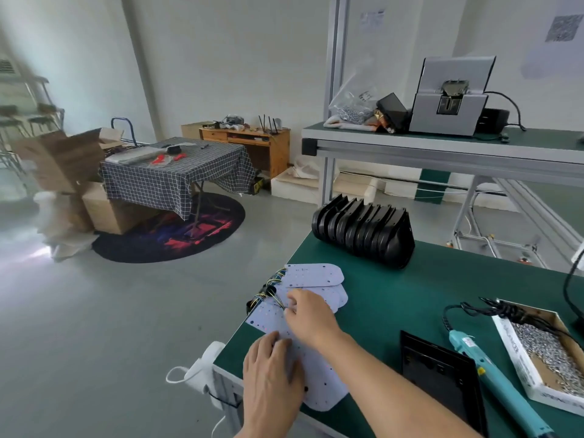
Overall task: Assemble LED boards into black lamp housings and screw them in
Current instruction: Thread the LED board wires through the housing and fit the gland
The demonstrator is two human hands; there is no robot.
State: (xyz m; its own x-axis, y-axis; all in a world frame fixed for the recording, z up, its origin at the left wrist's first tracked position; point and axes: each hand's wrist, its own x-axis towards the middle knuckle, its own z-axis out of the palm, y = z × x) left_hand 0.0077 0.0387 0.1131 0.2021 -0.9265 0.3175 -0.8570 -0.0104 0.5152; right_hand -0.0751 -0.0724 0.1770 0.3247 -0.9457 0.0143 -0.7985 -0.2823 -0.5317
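Left hand (271, 371): we rest it flat, fingers relaxed, on the near LED board (319, 384).
Right hand (311, 317): we pinch at the wires (278, 300) of the boards (313, 275); exact grip hidden.
Housings (363, 230): stacked row at 12 o'clock, well apart.
Screwdriver (493, 374): 3 o'clock, beside the tray (442, 371).
Screw box (543, 352): far right.
Table (410, 292): green.

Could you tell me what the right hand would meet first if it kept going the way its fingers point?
Probably the wires at the boards' far-left ends; the right hand's fingertips are already close to them. Depth is uncertain.
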